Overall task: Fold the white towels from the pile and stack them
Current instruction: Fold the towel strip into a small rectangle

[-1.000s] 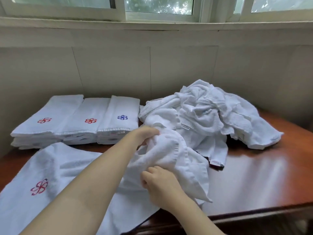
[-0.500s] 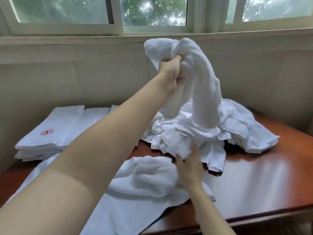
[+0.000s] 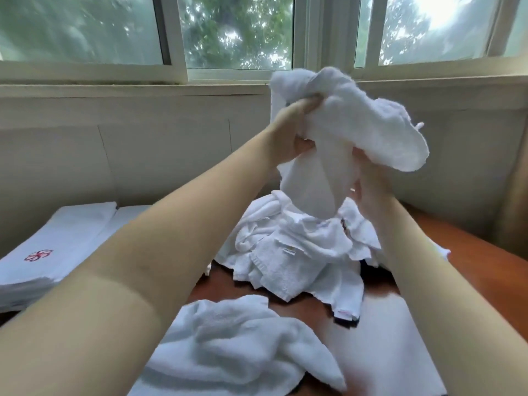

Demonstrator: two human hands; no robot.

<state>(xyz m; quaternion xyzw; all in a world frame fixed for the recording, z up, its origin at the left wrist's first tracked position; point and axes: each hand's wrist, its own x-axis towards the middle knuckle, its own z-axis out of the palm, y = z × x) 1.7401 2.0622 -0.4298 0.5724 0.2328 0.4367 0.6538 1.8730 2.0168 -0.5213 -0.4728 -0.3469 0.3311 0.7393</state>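
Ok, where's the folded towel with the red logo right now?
The red-logo towel tops the folded stack at the far left of the head view, by the wall, left of the left forearm and the loose pile.

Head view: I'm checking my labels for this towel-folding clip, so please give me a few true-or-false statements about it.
1. The left hand grips the raised white terry towel. True.
2. That towel lies flat on the brown wooden table. False: it is held up before the window.
3. The folded white towel stack at the left shows a blue emblem. False: the visible emblem is red.
4. A crumpled pile of white towels sits on the table. True.
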